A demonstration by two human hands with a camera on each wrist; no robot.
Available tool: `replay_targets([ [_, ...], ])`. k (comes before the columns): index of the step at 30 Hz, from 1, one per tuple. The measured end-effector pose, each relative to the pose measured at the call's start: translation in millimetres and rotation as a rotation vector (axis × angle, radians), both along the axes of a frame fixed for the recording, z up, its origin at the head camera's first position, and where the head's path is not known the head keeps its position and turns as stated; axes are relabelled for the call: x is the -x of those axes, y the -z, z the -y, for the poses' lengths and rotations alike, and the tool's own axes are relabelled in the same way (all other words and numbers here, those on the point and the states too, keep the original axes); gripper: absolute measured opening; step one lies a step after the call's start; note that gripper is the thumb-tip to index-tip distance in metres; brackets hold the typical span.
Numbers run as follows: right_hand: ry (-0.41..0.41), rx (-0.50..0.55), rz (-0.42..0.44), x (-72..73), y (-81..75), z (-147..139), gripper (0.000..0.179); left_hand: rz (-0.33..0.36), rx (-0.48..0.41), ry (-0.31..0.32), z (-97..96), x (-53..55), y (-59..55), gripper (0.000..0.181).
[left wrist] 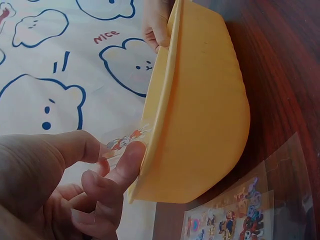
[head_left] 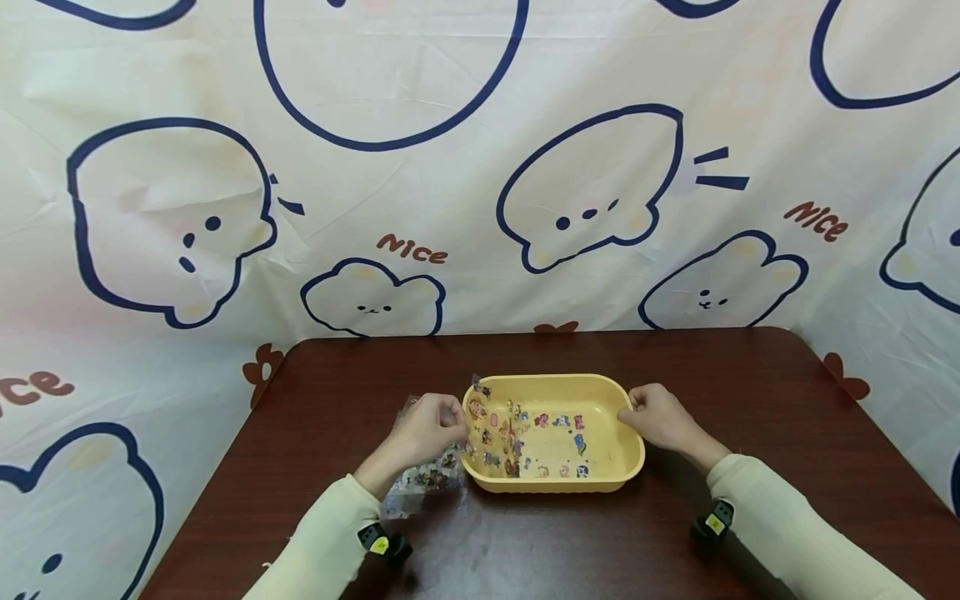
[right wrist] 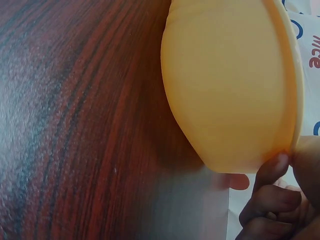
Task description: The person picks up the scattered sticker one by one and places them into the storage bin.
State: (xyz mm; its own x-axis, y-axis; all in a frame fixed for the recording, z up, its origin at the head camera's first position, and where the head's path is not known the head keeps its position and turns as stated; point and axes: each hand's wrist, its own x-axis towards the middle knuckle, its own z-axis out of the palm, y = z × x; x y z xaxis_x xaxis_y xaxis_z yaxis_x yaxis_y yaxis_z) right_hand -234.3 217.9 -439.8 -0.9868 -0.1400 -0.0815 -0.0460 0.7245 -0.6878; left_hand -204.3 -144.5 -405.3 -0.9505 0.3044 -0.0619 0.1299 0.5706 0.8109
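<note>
A yellow plastic basin (head_left: 592,485) with rounded corners stands on the table between the two hands. My left hand (head_left: 429,429) is at its left rim and pinches the edge of a clear sticker sheet (left wrist: 125,141) between thumb and finger. Small colourful cartoon figures (head_left: 562,421) show inside the basin, with the sheet's left part standing up along the wall. At the opposite end, my right hand (head_left: 663,417) grips the basin's right rim, thumb and finger on either side of it, as the right wrist view shows at the yellow wall (right wrist: 230,85).
Left of the basin, partly under my left forearm, lie more clear plastic sheets with cartoon stickers (head_left: 431,485). The dark brown table (head_left: 555,550) ends at a pale cloth backdrop (head_left: 465,292) printed with blue-outlined bears. Each wrist carries a small black camera (head_left: 712,523).
</note>
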Motion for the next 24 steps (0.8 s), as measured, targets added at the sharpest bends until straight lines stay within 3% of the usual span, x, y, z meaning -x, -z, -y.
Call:
replay_targets([
  [24,-0.004,-0.019,-0.003,0.2,0.2,0.1,0.034,-0.045,0.141,0.003,-10.1,-2.0,1.4,0.024],
])
